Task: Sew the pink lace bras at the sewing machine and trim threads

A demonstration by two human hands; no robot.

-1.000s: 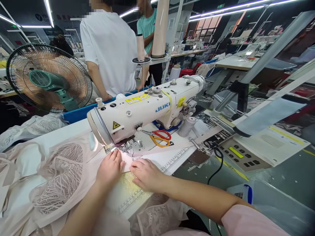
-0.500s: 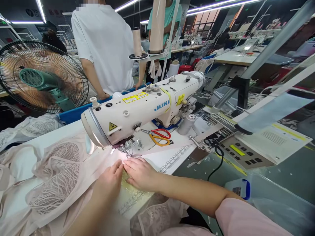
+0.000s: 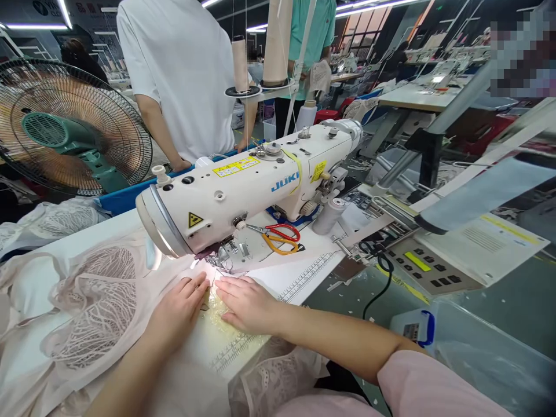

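Note:
A white sewing machine [image 3: 243, 185] stands across the table, its lamp lighting the needle area. In front of its presser foot [image 3: 223, 258], my left hand [image 3: 182, 304] lies on the left side with fingers stretched flat over pale pink fabric. My right hand [image 3: 247, 304] rests just right of it, fingers out flat and thumb apart, fingertips close to the foot. Between and under the hands is a yellowish, shiny patch [image 3: 217, 315] on the table. The pale pink bra [image 3: 98, 310] with lace-patterned cups spreads out to the left of my left hand.
Scissors [image 3: 280, 237] with red and orange handles lie under the machine arm, beside a grey thread cone [image 3: 329, 217]. A ruler strip [image 3: 308, 278] runs along the table edge. At right are a control panel [image 3: 428, 269] and a clear bin [image 3: 473, 347]. A fan [image 3: 73, 130] and a person in white [image 3: 178, 75] are behind.
My left hand has moved left, away from my right hand, and its fingers have flattened out. The right hand stays nearly in place. The person in green behind has shifted, a pale piece now showing.

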